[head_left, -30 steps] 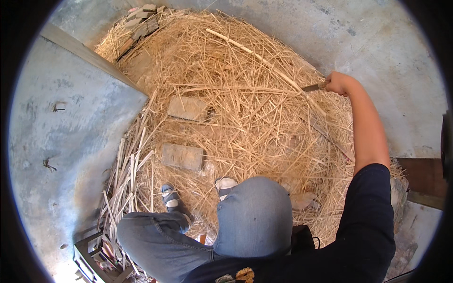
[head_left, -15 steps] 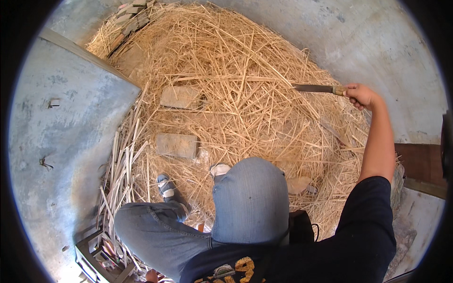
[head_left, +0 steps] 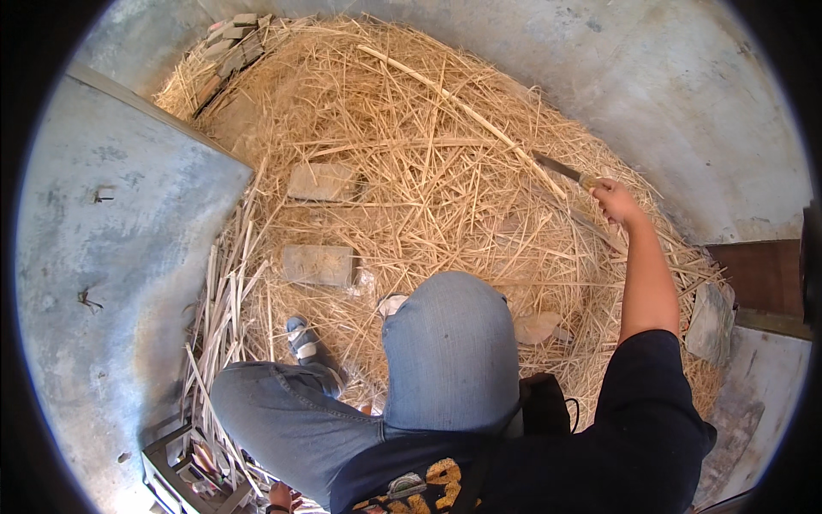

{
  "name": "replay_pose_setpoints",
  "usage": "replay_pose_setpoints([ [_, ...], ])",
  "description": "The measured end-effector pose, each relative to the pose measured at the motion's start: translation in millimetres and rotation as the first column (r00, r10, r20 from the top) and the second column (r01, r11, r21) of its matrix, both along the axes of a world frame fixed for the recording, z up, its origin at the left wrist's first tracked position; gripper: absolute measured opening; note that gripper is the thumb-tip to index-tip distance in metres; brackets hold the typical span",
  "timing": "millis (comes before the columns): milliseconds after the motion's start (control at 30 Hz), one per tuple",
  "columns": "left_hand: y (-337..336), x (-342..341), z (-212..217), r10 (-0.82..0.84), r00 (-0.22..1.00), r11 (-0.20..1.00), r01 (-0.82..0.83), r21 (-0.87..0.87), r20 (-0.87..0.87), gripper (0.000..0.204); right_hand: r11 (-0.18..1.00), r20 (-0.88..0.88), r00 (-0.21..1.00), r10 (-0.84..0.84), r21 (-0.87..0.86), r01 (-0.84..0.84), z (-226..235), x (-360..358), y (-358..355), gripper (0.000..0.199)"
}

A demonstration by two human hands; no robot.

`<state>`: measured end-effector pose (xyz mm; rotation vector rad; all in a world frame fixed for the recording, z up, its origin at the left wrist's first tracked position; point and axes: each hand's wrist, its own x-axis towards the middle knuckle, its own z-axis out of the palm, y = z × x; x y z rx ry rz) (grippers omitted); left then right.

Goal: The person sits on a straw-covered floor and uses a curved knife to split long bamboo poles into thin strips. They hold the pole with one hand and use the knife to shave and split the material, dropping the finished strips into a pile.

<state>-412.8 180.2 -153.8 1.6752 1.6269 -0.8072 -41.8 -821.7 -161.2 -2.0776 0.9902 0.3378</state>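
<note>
My right hand is stretched out to the right over a big heap of dry straw-coloured stalks. It is shut on the handle of a long knife, whose blade points up and left across the stalks. One long pale cane lies diagonally on the heap just beyond the blade tip. My left hand shows only as a small part at the bottom edge, beside my thigh; its fingers are hidden. My knees in blue jeans fill the lower middle.
Two flat grey blocks lie in the straw ahead of my sandalled foot. A grey concrete slab rises at the left. Stacked bricks sit far back, a flat stone at the right, a crate lower left.
My right hand with the knife has swung lower and closer to me, and the blade now points up-left instead of straight left. My view has shifted slightly.
</note>
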Motion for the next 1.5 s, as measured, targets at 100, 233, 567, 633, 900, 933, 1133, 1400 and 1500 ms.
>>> replay_pose_setpoints([
  [100,-15,-3,-5,-0.021,1.000,1.000,0.021,0.021,0.013,0.032,0.995,-0.048,0.999,0.025,0.094,-0.021,15,-6,18,0.025],
  [233,-12,-15,-12,-0.005,1.000,1.000,0.005,0.017,0.012,0.031,0.986,-0.136,0.979,0.150,0.096,-0.138,59,-22,43,0.028],
  [567,-9,-8,-28,-0.029,0.997,1.000,0.029,0.006,0.075,0.033,0.912,0.084,0.973,-0.214,0.373,0.168,74,-85,5,0.038],
  [633,-9,-6,-28,0.008,0.997,1.000,-0.009,0.013,0.078,0.034,0.826,0.227,0.886,-0.405,0.506,0.248,42,-98,-5,0.041],
  [900,-8,-7,-18,-0.021,0.992,1.000,0.023,-0.020,0.122,0.038,0.890,0.105,0.958,-0.266,0.409,0.202,-70,-21,50,0.037],
  [933,-11,-6,-12,-0.043,0.989,0.999,0.046,-0.021,0.139,0.038,0.939,0.143,0.963,-0.227,0.296,0.177,-89,-7,55,0.044],
  [1133,-15,-20,28,-0.008,0.999,0.999,0.006,0.047,0.044,0.039,0.942,0.152,0.981,-0.118,-0.295,0.159,-176,22,66,0.047],
  [1400,-25,-40,42,0.050,0.999,0.998,-0.050,-0.023,-0.010,0.039,0.909,0.001,0.998,-0.063,-0.413,0.057,-177,12,63,0.043],
  [1500,-17,-34,35,-0.002,1.000,1.000,0.003,-0.027,0.015,0.040,0.894,0.137,0.991,-0.015,-0.442,0.074,-136,-4,54,0.040],
])
